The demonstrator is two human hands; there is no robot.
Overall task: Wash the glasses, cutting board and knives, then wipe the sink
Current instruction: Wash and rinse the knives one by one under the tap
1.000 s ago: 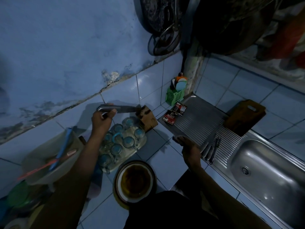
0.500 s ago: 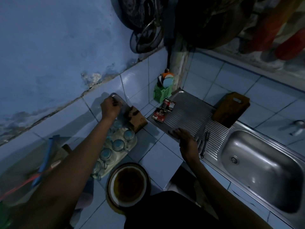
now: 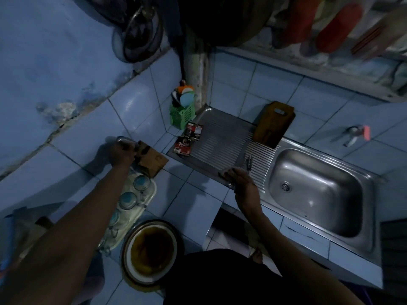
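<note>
— On the tiled counter, left side: wooden knife block (image 3: 152, 159), left hand (image 3: 122, 154) curled round a metal knife handle (image 3: 123, 140) at its top. Blade hidden.
— And beside the block?
— Pale tray (image 3: 146, 198) with upturned glasses (image 3: 142, 181), partly under the forearm. Nearer the body, round plate (image 3: 152, 253), dark brown inside, contents unclear.
— Right hand?
— Right hand (image 3: 241, 180) flat at the near edge of the steel drainboard (image 3: 222, 137), fingers mostly straight; something pale under the fingertips, cannot tell what. Knives (image 3: 248, 161) lying on the ridges just beside it.
— Rest of the washing-up?
— Cutting board (image 3: 274, 124) leaning against the back tiles over the drainboard. Sink (image 3: 319, 190) basin bare metal around the drain. Green basket (image 3: 182, 116) in the corner, holding utensils. Two sachets (image 3: 188, 139) at the drainboard's left edge.
</note>
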